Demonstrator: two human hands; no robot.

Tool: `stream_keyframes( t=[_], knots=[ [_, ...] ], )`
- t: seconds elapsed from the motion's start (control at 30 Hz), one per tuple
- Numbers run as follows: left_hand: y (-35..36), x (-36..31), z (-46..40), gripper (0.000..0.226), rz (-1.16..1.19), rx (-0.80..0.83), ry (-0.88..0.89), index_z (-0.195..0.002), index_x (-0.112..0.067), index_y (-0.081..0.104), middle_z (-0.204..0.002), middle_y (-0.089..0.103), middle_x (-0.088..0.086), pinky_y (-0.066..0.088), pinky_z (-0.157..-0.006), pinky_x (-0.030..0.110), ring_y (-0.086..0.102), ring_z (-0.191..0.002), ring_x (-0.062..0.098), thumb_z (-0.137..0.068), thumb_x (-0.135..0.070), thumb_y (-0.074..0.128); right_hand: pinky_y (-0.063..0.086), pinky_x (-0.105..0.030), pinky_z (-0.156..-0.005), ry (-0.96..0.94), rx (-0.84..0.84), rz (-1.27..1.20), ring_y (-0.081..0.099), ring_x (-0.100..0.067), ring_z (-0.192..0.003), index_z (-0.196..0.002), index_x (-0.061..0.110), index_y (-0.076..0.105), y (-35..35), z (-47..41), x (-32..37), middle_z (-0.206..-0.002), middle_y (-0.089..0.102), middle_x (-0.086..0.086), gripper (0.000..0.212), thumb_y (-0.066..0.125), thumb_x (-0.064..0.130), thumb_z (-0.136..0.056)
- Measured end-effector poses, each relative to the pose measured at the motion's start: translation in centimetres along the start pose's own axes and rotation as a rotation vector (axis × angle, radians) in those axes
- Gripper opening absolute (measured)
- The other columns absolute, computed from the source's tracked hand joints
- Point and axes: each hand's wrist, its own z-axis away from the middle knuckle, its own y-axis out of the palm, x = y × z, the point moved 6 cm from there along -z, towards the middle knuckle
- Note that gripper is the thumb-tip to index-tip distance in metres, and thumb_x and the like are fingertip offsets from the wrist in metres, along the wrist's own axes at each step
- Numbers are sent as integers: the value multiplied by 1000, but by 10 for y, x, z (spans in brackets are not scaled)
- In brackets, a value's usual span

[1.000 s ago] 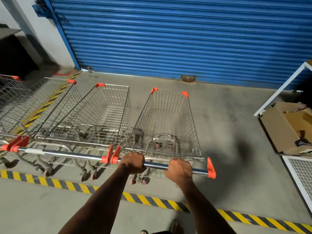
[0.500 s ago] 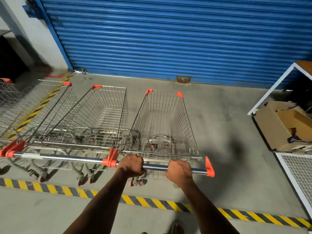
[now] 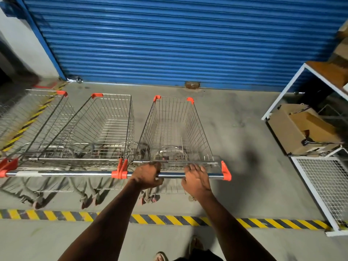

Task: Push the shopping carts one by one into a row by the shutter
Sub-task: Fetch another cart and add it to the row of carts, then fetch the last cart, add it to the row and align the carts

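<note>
1. While steered into the right end of the row, rightmost shopping cart (image 3: 175,132) held from behind at its chrome handle bar (image 3: 173,175). Nose pointed at the blue roller shutter (image 3: 169,44), with bare concrete floor (image 3: 235,113) between the two.
2. Left hand (image 3: 148,176): fingers curled together round the bar near its left orange end cap. Probably the steering grip, keeping the basket square to the row.
3. Right hand (image 3: 196,178): fingers (image 3: 194,167) laid forward over the bar, slightly spread and not wrapped round it. Likely only pressing or about to let go; somewhat blurred.
4. Neighbouring cart (image 3: 99,125) just beside on the left, orange handle caps nearly touching and handles roughly level. Judged close to the final parking position.
5. Third cart (image 3: 37,119) farther left, overlapping the second in this view. Whether touching or apart cannot be told.
6. Yellow-and-black hazard stripe (image 3: 169,220) across the floor behind the wheels, between the carts and a sandalled foot (image 3: 162,257).
7. On the right, well apart from the cart: white metal frame (image 3: 282,91), open cardboard box (image 3: 293,132) and white mesh panel (image 3: 323,189). Limits on further carts joining that side.
8. Nothing visible on the floor ahead of the basket; main snag risk judged to be the touching end caps.
</note>
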Motion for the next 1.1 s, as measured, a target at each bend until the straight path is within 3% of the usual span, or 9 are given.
stream_keyframes(
  t=[0.1, 0.23, 0.37, 0.47, 0.57, 0.67, 0.77, 0.93, 1.1],
  knots=[
    [-6, -18, 5, 48, 3, -140, 64, -106, -28, 47, -102, 54, -6, 50, -78, 35, 53, -89, 14, -82, -69, 52, 44, -43, -104, 29, -54, -18, 61, -28, -112, -128, 10, 64, -2, 11, 0, -119, 68, -10, 50, 64, 31, -82],
    [-11, -57, 4, 46, 39, -266, 162, -116, -27, 46, -113, 49, -6, 42, -93, 32, 46, -102, 13, -84, -58, 54, 44, -41, -102, 76, -121, -63, 61, -27, -108, -123, 12, 66, -12, 27, -6, -114, 67, -8, 44, 61, 23, -81],
    [-4, -106, -1, 36, 91, -255, 238, -118, -26, 47, -114, 60, 0, 48, -91, 41, 57, -103, 22, -87, -44, 55, 43, -40, -99, 148, -202, -133, 62, -28, -106, -121, 13, 65, -27, 59, -27, -112, 66, -6, 45, 61, 24, -77],
    [6, -159, -4, 31, 140, -245, 340, -115, -23, 53, -110, 66, 3, 49, -88, 39, 62, -102, 26, -86, -36, 55, 47, -44, -102, 180, -285, -145, 62, -32, -115, -125, 7, 65, -41, 99, -53, -123, 67, -13, 57, 46, 32, -78],
    [17, -220, 0, 26, 173, -227, 426, -107, -24, 56, -104, 66, 1, 48, -85, 37, 63, -99, 26, -81, -29, 57, 52, -41, -81, 281, -316, -138, 64, -32, -93, -105, 13, 68, -53, 157, -91, -102, 68, -9, 44, 46, 31, -72],
    [30, -293, 12, 25, 140, -217, 550, -104, -23, 57, -99, 63, 1, 47, -83, 37, 62, -96, 26, -79, -25, 59, 51, -42, -73, 387, -340, -104, 62, -36, -82, -98, 10, 67, -49, 232, -136, -92, 65, -11, 33, 61, 22, -68],
    [48, -383, 40, 26, 116, -212, 675, -105, -21, 60, -100, 64, 3, 50, -79, 37, 64, -94, 27, -80, -26, 60, 46, -41, -70, 606, -261, -34, 61, -33, -80, -96, 13, 65, -51, 327, -180, -88, 63, -8, 30, 68, 23, -68],
    [97, -534, 140, 26, 180, -212, 933, -100, -16, 64, -95, 65, 7, 54, -68, 40, 65, -86, 33, -83, -33, 53, 46, -45, -81, 842, -292, -14, 59, -32, -90, -105, 16, 62, -53, 521, -216, -96, 64, -6, 32, 61, 31, -76],
    [147, -673, 275, 16, 217, -131, 1136, -98, -22, 55, -95, 61, -1, 50, -75, 38, 61, -91, 24, -82, -26, 55, 45, -43, -87, 1107, -362, 17, 62, -30, -95, -110, 15, 64, -56, 717, -218, -100, 66, -6, 33, 66, 30, -80]
  ],
)
